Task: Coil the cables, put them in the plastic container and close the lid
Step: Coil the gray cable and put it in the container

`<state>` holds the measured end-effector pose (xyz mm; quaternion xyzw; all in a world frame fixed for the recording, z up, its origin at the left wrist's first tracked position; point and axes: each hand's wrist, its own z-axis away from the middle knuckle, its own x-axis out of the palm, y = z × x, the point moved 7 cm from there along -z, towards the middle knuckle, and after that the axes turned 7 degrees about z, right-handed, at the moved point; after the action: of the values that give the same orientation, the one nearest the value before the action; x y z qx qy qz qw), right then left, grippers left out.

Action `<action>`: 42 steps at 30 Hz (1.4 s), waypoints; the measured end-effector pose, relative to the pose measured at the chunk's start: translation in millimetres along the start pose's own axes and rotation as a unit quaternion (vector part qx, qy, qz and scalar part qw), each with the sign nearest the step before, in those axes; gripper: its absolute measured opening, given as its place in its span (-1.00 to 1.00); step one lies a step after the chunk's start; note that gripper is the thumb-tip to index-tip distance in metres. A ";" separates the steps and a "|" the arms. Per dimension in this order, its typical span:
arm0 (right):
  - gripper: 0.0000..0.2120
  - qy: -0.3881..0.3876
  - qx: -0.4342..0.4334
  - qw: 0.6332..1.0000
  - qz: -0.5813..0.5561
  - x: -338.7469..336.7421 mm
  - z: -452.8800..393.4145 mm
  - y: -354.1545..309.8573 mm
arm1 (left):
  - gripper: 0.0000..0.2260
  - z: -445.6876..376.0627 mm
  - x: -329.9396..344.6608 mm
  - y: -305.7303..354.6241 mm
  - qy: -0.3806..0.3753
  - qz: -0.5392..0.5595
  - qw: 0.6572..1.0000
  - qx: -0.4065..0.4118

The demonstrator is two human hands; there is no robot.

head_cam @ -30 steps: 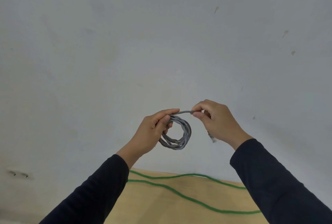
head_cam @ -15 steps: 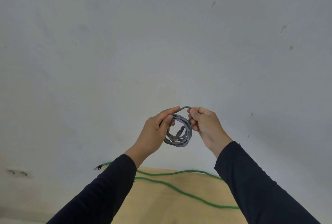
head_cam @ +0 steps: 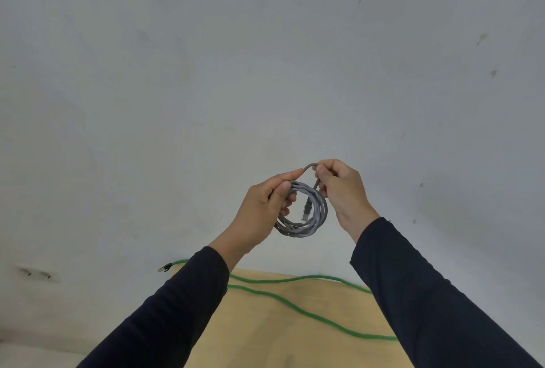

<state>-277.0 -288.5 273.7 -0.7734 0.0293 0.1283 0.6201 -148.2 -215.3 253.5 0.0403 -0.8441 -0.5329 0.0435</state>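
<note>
A grey cable [head_cam: 306,224] is wound into a small coil that I hold up in front of the wall. My left hand [head_cam: 264,210] grips the coil's left side. My right hand [head_cam: 343,190] pinches the cable's free end where it arches over the top of the coil, and the end's plug hangs down through the middle of the ring. A green cable [head_cam: 295,307] lies uncoiled in long curves on the wooden table [head_cam: 265,338] below; its plug sticks out past the table's far left corner. No plastic container is in view.
A plain white wall [head_cam: 265,72] with a few small marks fills most of the view. A wall socket [head_cam: 37,273] sits low at the left. Dark sleeves cover both forearms.
My right hand has moved in toward the coil and fed the free end through its middle, so the plug now hangs inside the ring. More of the green cable's far plug shows.
</note>
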 end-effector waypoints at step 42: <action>-0.71 0.067 0.021 0.993 0.090 68.9 158.2 126.6 | -0.74 141.2 -33.8 -111.9 0.187 -0.023 0.964 -0.186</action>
<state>-262.0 -156.8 105.7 -0.7610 0.1434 0.1310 0.6191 -128.7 -132.9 91.0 0.1493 -0.7060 -0.6643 0.1951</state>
